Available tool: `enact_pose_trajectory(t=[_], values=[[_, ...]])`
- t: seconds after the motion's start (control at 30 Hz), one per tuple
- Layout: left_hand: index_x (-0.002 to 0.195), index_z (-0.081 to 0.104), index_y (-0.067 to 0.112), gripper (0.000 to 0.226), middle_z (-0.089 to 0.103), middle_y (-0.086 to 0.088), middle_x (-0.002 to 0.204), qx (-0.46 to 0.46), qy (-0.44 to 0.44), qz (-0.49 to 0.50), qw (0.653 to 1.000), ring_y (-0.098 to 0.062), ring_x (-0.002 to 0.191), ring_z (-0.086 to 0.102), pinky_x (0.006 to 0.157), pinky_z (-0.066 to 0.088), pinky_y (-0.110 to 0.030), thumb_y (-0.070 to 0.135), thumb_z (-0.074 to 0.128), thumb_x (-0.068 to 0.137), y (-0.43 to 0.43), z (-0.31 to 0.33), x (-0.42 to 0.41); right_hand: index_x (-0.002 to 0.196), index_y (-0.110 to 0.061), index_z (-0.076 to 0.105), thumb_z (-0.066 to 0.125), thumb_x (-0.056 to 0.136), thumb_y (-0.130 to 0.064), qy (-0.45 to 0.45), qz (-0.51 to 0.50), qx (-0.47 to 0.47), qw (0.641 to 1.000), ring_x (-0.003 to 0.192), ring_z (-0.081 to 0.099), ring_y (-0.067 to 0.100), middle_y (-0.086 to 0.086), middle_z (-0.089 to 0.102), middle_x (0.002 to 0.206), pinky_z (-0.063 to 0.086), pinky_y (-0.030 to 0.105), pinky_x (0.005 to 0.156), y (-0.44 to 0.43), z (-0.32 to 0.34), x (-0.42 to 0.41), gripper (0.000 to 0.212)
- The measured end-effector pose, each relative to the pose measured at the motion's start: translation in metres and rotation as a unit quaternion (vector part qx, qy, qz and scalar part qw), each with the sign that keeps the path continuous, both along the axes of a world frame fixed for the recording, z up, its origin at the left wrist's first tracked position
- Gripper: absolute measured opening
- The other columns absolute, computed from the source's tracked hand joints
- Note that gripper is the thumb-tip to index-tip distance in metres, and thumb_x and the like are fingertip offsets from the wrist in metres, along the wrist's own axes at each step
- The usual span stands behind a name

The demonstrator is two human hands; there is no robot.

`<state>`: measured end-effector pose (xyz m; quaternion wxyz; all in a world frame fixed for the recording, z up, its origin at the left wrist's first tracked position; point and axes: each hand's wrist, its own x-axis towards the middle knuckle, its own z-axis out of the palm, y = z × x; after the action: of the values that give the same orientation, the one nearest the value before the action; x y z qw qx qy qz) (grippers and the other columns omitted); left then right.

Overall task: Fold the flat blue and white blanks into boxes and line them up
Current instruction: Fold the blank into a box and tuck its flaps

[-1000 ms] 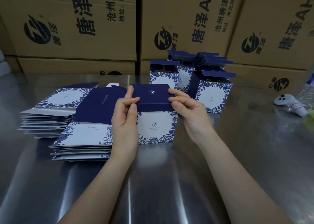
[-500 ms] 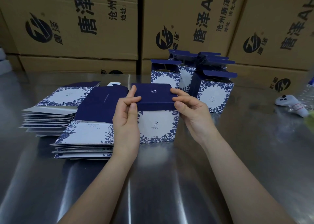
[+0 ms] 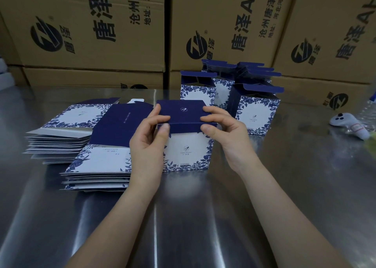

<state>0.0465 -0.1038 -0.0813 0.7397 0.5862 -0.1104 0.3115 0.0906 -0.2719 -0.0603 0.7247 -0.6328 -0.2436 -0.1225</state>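
Observation:
A blue and white box [image 3: 188,151] stands upright on the steel table [image 3: 203,216] in the middle. Its dark blue lid flap [image 3: 183,113] is folded over the top. My left hand [image 3: 148,143] pinches the flap's left front corner and my right hand [image 3: 225,133] pinches its right front corner. Two stacks of flat blanks [image 3: 97,164] [image 3: 61,137] lie to the left. Several folded boxes [image 3: 256,113] with open top flaps stand in a group behind and to the right.
Large brown cartons [image 3: 101,29] form a wall along the table's far edge. A white hand controller [image 3: 350,125] lies at the right, beside a plastic bottle at the frame's edge.
The lid flap has come down a little further over the box top under both hands. The view has shifted slightly. Stacks and folded boxes have not moved.

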Motion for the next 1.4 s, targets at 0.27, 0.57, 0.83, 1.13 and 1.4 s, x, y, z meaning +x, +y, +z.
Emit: enact_pose_trajectory(t=[0.27, 0.57, 0.83, 1.13, 1.4], values=[[0.09, 0.067, 0.033, 0.032, 0.058, 0.016, 0.135, 0.03, 0.014, 0.048, 0.998, 0.004, 0.127, 0.051, 0.104, 0.043, -0.029, 0.001, 0.064, 0.091, -0.003, 0.001, 0.002, 0.08, -0.015, 0.072, 0.07, 0.078, 0.007, -0.005, -0.019, 0.002, 1.0, 0.109, 0.058, 0.005, 0.0, 0.062, 0.118, 0.049, 0.019, 0.071, 0.004, 0.003, -0.003, 0.022], [0.093, 0.07, 0.038, 0.029, 0.057, 0.014, 0.134, 0.094, 0.009, 0.079, 0.992, 0.012, 0.119, 0.05, 0.085, 0.039, -0.006, 0.009, 0.068, 0.091, -0.006, 0.007, -0.003, 0.085, -0.023, 0.074, 0.076, 0.076, -0.004, -0.011, -0.047, -0.037, 0.998, 0.114, 0.053, 0.001, 0.003, 0.055, 0.126, 0.046, 0.018, 0.091, 0.011, 0.005, -0.007, 0.021], [0.084, 0.07, 0.034, 0.027, 0.06, 0.014, 0.129, 0.081, 0.028, 0.11, 0.99, 0.014, 0.114, 0.051, 0.082, 0.038, -0.003, 0.007, 0.07, 0.088, -0.011, 0.011, -0.001, 0.08, -0.02, 0.074, 0.076, 0.076, -0.001, -0.012, -0.078, -0.034, 0.996, 0.108, 0.054, -0.003, 0.003, 0.057, 0.121, 0.044, 0.013, 0.086, 0.015, 0.008, -0.008, 0.02], [0.096, 0.068, 0.04, 0.029, 0.055, 0.016, 0.139, 0.073, 0.036, 0.084, 0.993, 0.008, 0.125, 0.048, 0.095, 0.041, -0.012, 0.011, 0.069, 0.09, -0.012, 0.012, -0.005, 0.083, -0.029, 0.073, 0.076, 0.079, -0.007, -0.042, -0.111, -0.073, 0.99, 0.113, 0.054, 0.005, -0.004, 0.058, 0.122, 0.044, 0.027, 0.089, 0.016, 0.005, -0.01, 0.023], [0.123, 0.052, 0.036, 0.04, 0.061, 0.037, 0.114, -0.004, 0.043, 0.031, 0.999, 0.018, 0.115, 0.052, 0.087, 0.044, -0.004, 0.005, 0.056, 0.098, -0.016, 0.009, -0.004, 0.086, -0.034, 0.071, 0.073, 0.082, -0.011, -0.097, -0.22, -0.105, 0.965, 0.111, 0.057, 0.004, -0.006, 0.063, 0.115, 0.045, 0.024, 0.087, 0.012, -0.001, -0.002, 0.024]])
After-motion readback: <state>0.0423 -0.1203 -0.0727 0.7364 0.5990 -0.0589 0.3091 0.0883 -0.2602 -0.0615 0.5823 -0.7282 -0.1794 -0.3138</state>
